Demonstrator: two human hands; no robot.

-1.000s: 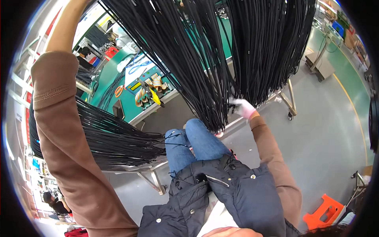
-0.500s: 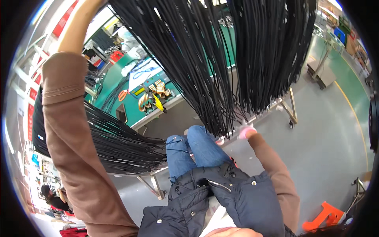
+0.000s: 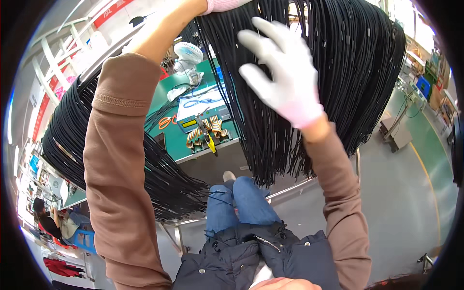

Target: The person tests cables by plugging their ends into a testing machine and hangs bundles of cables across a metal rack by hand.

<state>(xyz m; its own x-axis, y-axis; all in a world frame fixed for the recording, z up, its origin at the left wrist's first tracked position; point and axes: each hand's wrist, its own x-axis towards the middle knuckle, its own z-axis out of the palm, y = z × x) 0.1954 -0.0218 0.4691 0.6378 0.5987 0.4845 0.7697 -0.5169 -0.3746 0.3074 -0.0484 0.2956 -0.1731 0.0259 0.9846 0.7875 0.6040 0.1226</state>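
Long black cables hang in a dense curtain in front of me, their lower ends loose near my knees. My right hand, in a white glove with a pink cuff, is raised in front of the curtain with its fingers spread; I see nothing held in it. At the top edge, my left hand reaches to the upper part of the same cables, and only its pink-cuffed glove shows. Its fingers are cut off by the picture's edge. Another thick bundle of black cables hangs to my left.
Behind the cables stands a green workbench with a small fan, orange-handled scissors, a boxed instrument and striped ribbon cables. A wheeled metal stand is on the right. A person sits far left.
My right hand has risen from the cables' lower ends to the middle of the curtain, fingers spread. My left arm has shifted right along the top. My view has turned somewhat.
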